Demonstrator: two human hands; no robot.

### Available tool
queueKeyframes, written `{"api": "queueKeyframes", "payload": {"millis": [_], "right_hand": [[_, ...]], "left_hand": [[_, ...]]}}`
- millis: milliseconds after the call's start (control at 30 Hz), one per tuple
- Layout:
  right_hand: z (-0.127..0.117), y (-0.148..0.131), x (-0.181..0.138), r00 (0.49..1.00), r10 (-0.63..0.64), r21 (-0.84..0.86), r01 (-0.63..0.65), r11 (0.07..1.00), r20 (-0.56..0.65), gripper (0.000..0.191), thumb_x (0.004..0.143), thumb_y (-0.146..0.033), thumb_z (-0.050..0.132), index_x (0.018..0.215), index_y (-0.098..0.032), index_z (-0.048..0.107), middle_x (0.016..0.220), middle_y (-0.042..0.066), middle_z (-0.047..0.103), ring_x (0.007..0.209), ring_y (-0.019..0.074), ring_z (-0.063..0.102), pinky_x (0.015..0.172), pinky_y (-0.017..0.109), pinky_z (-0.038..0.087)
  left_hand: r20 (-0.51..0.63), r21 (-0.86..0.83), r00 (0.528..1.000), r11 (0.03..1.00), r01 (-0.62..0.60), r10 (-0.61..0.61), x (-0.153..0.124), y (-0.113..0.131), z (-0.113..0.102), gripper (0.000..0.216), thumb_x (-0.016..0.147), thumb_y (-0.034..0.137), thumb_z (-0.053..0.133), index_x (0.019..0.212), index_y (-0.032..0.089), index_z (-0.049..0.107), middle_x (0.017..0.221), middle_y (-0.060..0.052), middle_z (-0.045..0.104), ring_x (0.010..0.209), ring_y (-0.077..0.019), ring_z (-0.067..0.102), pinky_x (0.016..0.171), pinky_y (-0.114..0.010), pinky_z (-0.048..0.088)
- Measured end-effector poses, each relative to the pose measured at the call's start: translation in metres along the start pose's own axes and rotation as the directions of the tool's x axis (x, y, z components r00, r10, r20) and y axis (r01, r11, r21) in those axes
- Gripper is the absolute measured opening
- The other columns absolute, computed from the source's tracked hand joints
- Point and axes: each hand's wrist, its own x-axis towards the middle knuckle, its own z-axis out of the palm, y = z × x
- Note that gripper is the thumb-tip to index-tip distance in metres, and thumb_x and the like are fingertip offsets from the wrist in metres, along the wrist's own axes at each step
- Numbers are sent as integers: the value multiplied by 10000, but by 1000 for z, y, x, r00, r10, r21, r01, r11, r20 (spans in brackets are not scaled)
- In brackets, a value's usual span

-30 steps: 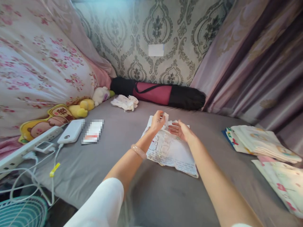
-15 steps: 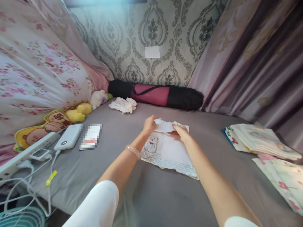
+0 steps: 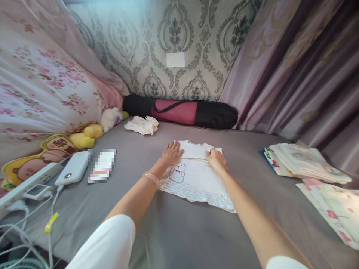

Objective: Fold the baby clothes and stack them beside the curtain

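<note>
A white printed cloth lies spread on the grey bed sheet, with a bear drawing and lines of handwriting-like print. Its far edge is folded over toward me as a plain white flap. My left hand rests flat on the left end of this flap, fingers spread. At the flap's right end, my right hand is closed with the fingers curled, gripping the cloth. Part of the cloth's right side is hidden under my right hand and forearm.
A crumpled white cloth lies before a black and maroon roll bag. Folded cloths are stacked at right, another nearer. Left are a pixelated item, a white power bank, a power strip and plush toys.
My left hand has gone from pinching the flap to lying flat on it. The flap, lifted before, now lies flatter. My right hand has moved slightly right, and the view has shifted a little.
</note>
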Motion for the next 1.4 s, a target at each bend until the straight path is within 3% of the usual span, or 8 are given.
{"api": "queueKeyframes", "payload": {"millis": [233,333,433,533,600,833,1233,1400], "right_hand": [[0,-9,-1,1000,-16,-105,15,994,-8,321,932,-243,427,1149,-118,628,1121,193,661,1049,279,638,839,372,487],[-3,-17,-6,986,-109,-167,87,982,-128,318,881,-116,441,1135,-76,628,1119,231,651,1043,295,631,847,389,481],[1,-34,-11,883,-396,-248,337,908,-252,378,855,-52,423,1187,-47,604,1233,255,598,1183,321,548,982,450,405],[16,-55,-14,729,-659,-228,620,751,-187,466,884,-76,383,1327,-76,529,1418,180,492,1365,280,377,1142,461,215],[28,-66,-14,688,-713,-170,693,701,-137,498,911,-121,347,1392,-81,473,1488,135,422,1415,255,297,1178,439,136],[44,-65,-11,725,-689,-52,689,723,19,568,936,-212,282,1471,-33,350,1541,109,333,1443,245,233,1185,394,150],[34,-46,-14,881,-471,-116,474,873,51,638,988,-388,220,1497,-5,264,1569,170,231,1456,261,185,1180,395,121],[27,-23,-15,882,-466,-113,471,875,71,643,988,-387,206,1500,-1,247,1583,155,189,1464,248,157,1188,432,86]], "left_hand": [[95,-49,995,999,21,-17,3,-1,-7,628,975,482,212,1499,140,265,1592,-134,186,1466,-320,150,1142,-580,146],[80,-54,996,998,39,-35,4,1,-12,611,979,471,200,1491,148,285,1593,-122,189,1471,-310,134,1139,-599,146],[-82,21,994,997,72,-70,3,9,-14,543,989,374,200,1457,150,361,1566,-115,281,1469,-277,161,1169,-557,110],[-123,86,992,995,52,-41,4,17,-11,518,982,307,227,1444,135,386,1536,-121,349,1458,-260,208,1187,-504,119],[-92,111,996,993,27,-17,6,18,-6,522,972,273,245,1447,102,377,1530,-139,354,1454,-262,223,1190,-467,139],[-9,69,1000,998,-6,7,8,8,6,556,983,305,206,1468,64,332,1549,-166,300,1455,-282,209,1172,-458,200],[-7,18,999,999,45,-45,6,9,5,586,984,367,220,1469,52,314,1550,-184,287,1454,-289,213,1155,-462,226],[11,20,998,998,57,-57,6,10,7,582,985,374,210,1474,72,302,1563,-169,265,1461,-282,186,1161,-472,201]]}}
